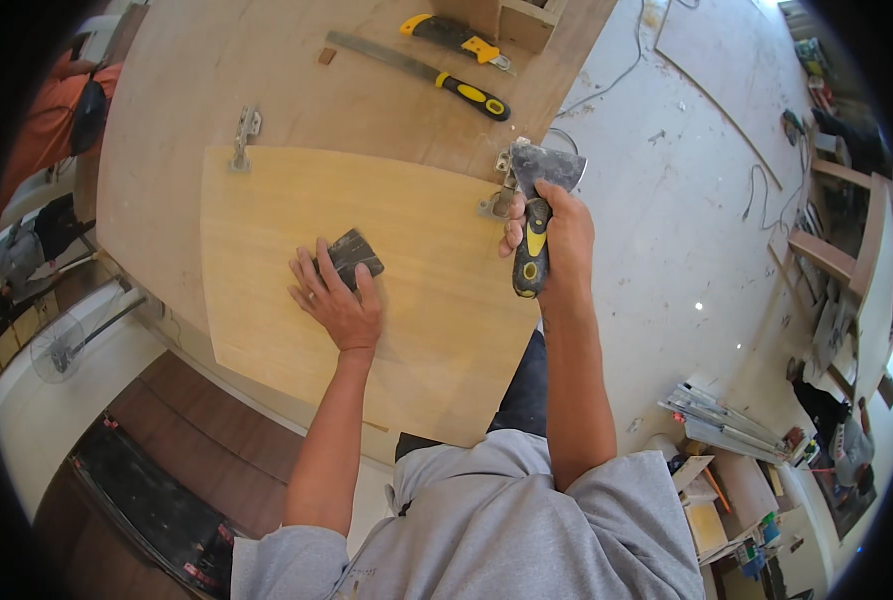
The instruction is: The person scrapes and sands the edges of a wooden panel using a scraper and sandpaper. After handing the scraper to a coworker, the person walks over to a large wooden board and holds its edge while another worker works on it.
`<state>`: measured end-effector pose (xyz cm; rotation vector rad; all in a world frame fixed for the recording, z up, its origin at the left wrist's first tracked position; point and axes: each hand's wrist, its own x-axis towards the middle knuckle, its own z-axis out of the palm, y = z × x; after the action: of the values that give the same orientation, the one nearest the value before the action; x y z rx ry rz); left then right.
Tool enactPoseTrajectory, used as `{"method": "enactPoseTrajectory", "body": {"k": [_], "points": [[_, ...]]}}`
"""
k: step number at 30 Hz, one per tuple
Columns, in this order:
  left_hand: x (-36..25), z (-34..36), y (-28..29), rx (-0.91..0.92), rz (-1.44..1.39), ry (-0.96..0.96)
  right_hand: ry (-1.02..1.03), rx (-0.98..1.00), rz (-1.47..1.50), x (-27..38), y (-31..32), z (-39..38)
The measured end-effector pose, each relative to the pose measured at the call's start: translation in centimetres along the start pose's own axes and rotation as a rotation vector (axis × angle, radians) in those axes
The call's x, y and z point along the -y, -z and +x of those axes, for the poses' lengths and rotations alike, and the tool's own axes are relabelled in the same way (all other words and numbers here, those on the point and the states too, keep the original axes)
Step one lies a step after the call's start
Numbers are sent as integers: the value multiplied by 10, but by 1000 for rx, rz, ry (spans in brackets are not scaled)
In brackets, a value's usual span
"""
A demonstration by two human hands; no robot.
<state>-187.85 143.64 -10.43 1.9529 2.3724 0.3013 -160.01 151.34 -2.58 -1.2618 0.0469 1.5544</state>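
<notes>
Right fingers (514, 228) gripping bladed tool (537, 237); left fingers (328, 264) clasping block (359, 252); hinges (240, 153), file (422, 75), cutter (457, 39) beyond.

Bright light, soft shadows; floor (637, 250) pale; edges bowed, rim black.

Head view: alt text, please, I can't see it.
A person's right hand holds a broad scraper, and the left hand touches a small dark block on a pale wooden panel. Beyond the panel lie a file and a utility knife.

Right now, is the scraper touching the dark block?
Apart. The head view shows bare board between the dark block and the scraper in the right hand.
</notes>
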Motion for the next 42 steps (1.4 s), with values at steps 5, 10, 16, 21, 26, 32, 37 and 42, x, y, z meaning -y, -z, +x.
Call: {"method": "enactPoseTrajectory", "body": {"k": [5,10,16,21,26,32,37,42], "points": [[1,-1,-1,-2,4,-7,25,-51,2,-8,-1,1],[-2,-4,-1,0,0,-8,359,-184,572,-2,30,36],[3,0,-3,-6,-2,-16,95,-28,201,-2,9,1],[3,0,-2,-3,-3,-8,56,-36,-13,-9,-2,1],[0,2,-1,-5,-16,-12,4,-53,16,-2,-1,8],[2,-1,1,1,-9,-11,-39,-1,83,-6,5,2],[-1,0,-2,-3,7,-15,-28,-18,149,-4,6,10],[-1,0,-5,-3,11,-8,-53,-36,107,-2,2,4]]}}
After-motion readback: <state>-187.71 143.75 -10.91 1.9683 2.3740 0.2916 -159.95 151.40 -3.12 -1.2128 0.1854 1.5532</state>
